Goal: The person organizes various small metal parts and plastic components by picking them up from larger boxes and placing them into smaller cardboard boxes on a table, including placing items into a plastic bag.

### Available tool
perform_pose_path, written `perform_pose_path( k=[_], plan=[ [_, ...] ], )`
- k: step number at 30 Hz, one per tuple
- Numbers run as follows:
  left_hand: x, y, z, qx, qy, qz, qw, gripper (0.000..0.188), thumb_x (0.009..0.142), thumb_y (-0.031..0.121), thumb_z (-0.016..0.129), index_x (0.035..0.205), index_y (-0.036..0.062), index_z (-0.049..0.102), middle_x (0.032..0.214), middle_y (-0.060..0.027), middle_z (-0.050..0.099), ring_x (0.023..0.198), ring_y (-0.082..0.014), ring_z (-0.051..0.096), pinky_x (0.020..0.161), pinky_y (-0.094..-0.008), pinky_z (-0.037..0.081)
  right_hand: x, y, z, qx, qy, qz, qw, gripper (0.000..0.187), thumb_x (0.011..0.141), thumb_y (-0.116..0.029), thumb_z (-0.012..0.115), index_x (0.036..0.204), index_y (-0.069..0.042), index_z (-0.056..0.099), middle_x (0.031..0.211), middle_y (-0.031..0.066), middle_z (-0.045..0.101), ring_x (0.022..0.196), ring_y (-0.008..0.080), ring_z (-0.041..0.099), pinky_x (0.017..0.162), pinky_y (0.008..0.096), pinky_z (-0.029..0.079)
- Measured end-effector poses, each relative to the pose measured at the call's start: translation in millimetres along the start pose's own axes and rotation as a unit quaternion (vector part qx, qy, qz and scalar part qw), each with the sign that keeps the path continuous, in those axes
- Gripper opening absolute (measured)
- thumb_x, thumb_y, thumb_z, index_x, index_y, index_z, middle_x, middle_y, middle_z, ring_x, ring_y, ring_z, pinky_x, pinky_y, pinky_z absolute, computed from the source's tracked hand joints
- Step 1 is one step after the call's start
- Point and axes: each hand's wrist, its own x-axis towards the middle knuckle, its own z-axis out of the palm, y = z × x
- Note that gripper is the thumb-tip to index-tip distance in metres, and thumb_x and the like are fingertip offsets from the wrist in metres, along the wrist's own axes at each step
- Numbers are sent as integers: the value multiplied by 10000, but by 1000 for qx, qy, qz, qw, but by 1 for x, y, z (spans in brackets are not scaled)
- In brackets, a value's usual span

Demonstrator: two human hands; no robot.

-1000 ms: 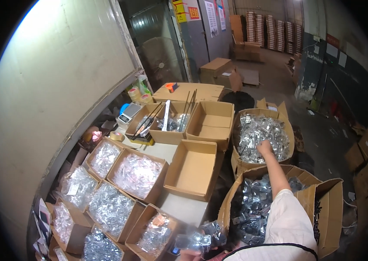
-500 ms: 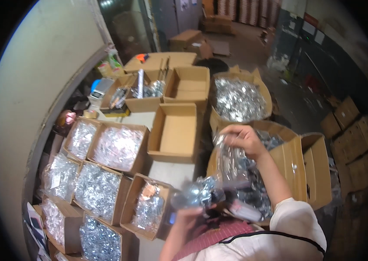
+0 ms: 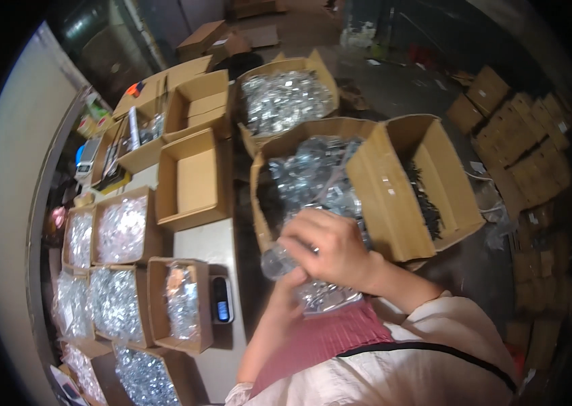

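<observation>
My hands are together in front of my body, at the near edge of a large carton. Between them is a clear plastic bag with shiny metal parts inside. My right hand is closed with its fingers curled, gripping the bag's upper part. My left hand, somewhat blurred, is closed on the bag from below, with its thumb near the right fingers. A rounded, greyish see-through bulge sticks out to their left; its contents are unclear. Behind, the carton holds many clear bags of metal parts.
An open carton with dark pieces adjoins on the right; another, full of shiny metal pieces, stands beyond. On the table at left are several small boxes of bagged parts, a cardboard box and a small digital scale.
My right hand has come down from over the carton, and my hands have met around the bag. The view has swung right, so the table appears farther left and the small scale is uncovered.
</observation>
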Motion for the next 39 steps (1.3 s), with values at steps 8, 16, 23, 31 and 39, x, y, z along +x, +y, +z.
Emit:
perform_pose_path(
  k=[8,16,23,31,39],
  plan=[
    [41,-77,7,-102,-131,89,982,725,653,454,732,1231,53,556,1021,-122,648,824,-277,660,604,-397,556,-17,104,-195,-41,46,109,992,80,845,-49,643,902,6,631,929,118,619,830,261,648,754,348,525],
    [56,-119,51,-117,-89,138,979,815,632,615,717,1289,161,558,1167,-60,641,1094,-300,577,893,-538,483,-77,333,-179,-391,-485,26,782,387,743,-177,700,1080,2,637,1128,153,613,1045,339,573,878,429,488],
    [42,-132,37,-38,8,202,979,844,612,599,722,1309,161,536,1201,-78,624,1155,-313,547,1002,-583,402,-34,314,-168,-409,-601,3,687,265,695,-273,738,892,-99,764,998,73,709,1083,251,556,939,367,389],
    [-1,-139,5,8,98,255,962,865,673,598,697,1352,112,472,1244,-134,574,1138,-348,556,918,-617,475,-34,317,-185,-322,-558,-73,761,202,688,-135,684,876,-135,760,914,130,695,1018,320,629,784,437,542],
    [8,-137,35,15,173,265,948,872,678,598,697,1362,111,460,1266,-144,557,1137,-361,553,904,-627,480,-50,345,-150,-406,-556,-61,723,212,730,-152,682,931,-98,720,923,73,705,988,292,644,765,410,521]
  ],
)
